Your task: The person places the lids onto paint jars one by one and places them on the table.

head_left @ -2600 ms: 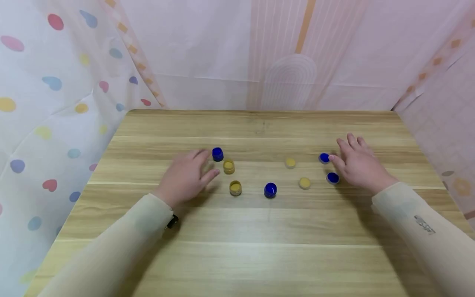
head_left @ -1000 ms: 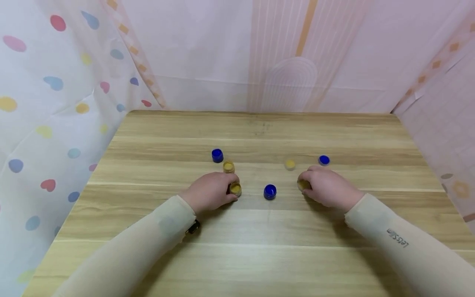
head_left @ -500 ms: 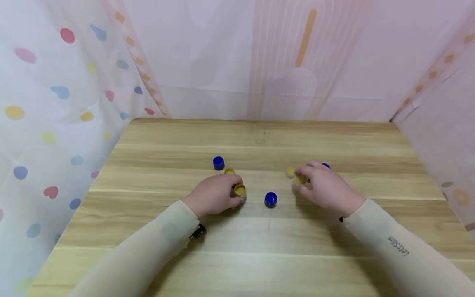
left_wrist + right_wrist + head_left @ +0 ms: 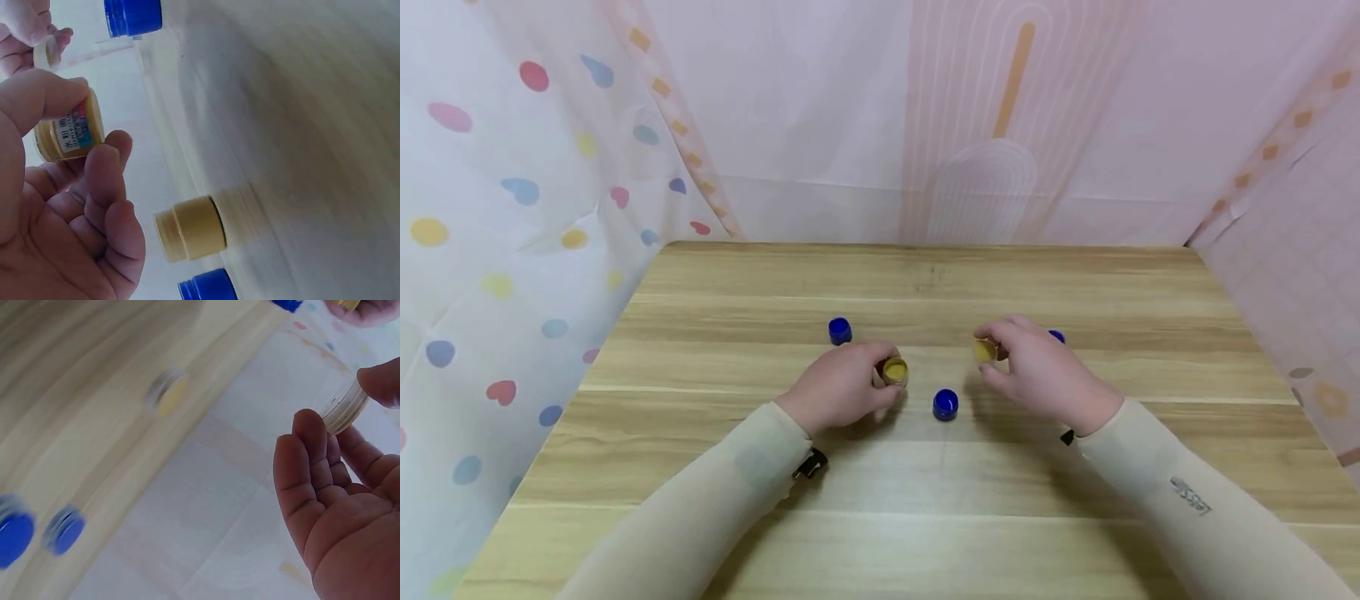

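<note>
My left hand (image 4: 842, 385) grips a small yellow paint jar (image 4: 895, 372) without a lid, raised off the table; its printed label shows in the left wrist view. Between thumb and fingers, my right hand (image 4: 1048, 371) pinches a yellow lid (image 4: 345, 409), also in the air. A blue paint jar (image 4: 946, 405) stands between and slightly in front of the hands. Beyond the left hand is another blue jar (image 4: 840, 331). A second yellow jar (image 4: 190, 228), hidden by the left hand in the head view, stands on the table.
Another yellow lid (image 4: 170, 390) and two blue lids, one nearer (image 4: 15, 531) and one farther (image 4: 64, 531), lie on the wooden table (image 4: 880, 533). In the head view, the right hand partly covers a blue lid (image 4: 1057, 336). A patterned curtain (image 4: 820, 108) hangs behind the table.
The left hand has taken hold of a yellow jar and lifted it right and away. The right hand left the blue lids, picked up a yellow lid and moved left with it.
</note>
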`<control>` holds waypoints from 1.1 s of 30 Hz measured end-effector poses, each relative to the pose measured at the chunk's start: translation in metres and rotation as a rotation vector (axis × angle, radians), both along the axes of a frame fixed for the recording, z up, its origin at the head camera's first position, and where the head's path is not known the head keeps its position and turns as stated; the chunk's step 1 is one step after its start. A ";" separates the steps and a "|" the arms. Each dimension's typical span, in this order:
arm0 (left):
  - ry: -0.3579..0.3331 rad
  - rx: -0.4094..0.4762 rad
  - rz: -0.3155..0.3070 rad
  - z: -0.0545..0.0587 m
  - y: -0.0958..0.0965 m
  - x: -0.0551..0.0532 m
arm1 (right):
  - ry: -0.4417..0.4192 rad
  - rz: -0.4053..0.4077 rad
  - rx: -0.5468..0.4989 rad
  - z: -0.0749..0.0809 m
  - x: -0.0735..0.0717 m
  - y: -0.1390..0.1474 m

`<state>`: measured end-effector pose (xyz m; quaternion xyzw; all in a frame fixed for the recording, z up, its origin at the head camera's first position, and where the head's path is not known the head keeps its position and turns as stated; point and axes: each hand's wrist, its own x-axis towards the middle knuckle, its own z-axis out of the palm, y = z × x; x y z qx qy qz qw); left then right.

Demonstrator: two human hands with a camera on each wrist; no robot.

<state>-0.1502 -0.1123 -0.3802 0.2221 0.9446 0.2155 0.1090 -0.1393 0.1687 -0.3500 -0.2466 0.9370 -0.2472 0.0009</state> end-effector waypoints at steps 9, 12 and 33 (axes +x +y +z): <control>0.013 0.094 0.003 0.001 0.010 -0.006 | 0.003 0.070 -0.087 0.009 -0.002 -0.031; 0.016 0.109 0.003 0.000 0.013 -0.006 | -0.005 0.084 -0.100 0.009 -0.003 -0.038; 0.050 0.143 -0.018 -0.002 0.025 -0.005 | -0.025 0.161 -0.123 0.000 -0.004 -0.052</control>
